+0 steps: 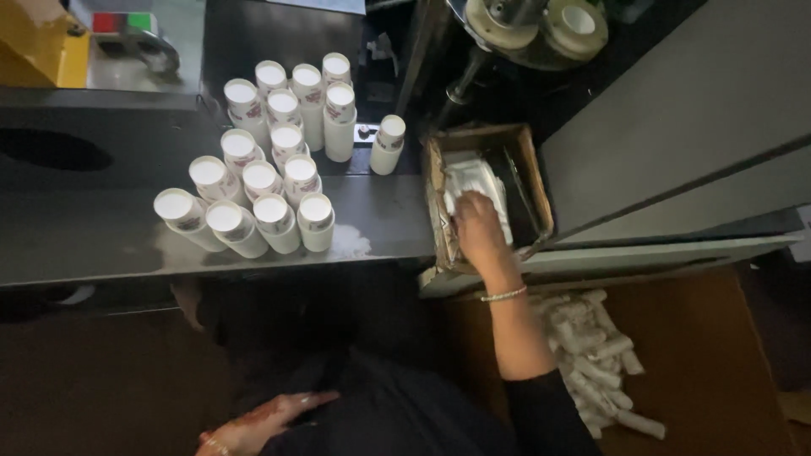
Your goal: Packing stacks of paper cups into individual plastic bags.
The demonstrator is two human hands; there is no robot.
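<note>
At the right end of the dark grey tabletop (101, 245), an open brown cardboard box (530, 181) sits with its long axis running from the near edge toward the far edge. Inside it lies a row of nested white paper cups (473, 181) on its side, its length running along the box. The right hand (478, 230) reaches into the box from the near end, fingers curled down over the near part of the white row, closed loosely on it; a beaded bracelet circles the wrist. The left hand (263, 422) rests low against dark clothing, fingers stretched out flat, holding nothing. Left of the box, upright stacks of white printed paper cups (270, 160) stand clustered toward the tabletop's middle, bottoms up. Below the box, more white rolls (596, 359) lie heaped on a brown surface.
</note>
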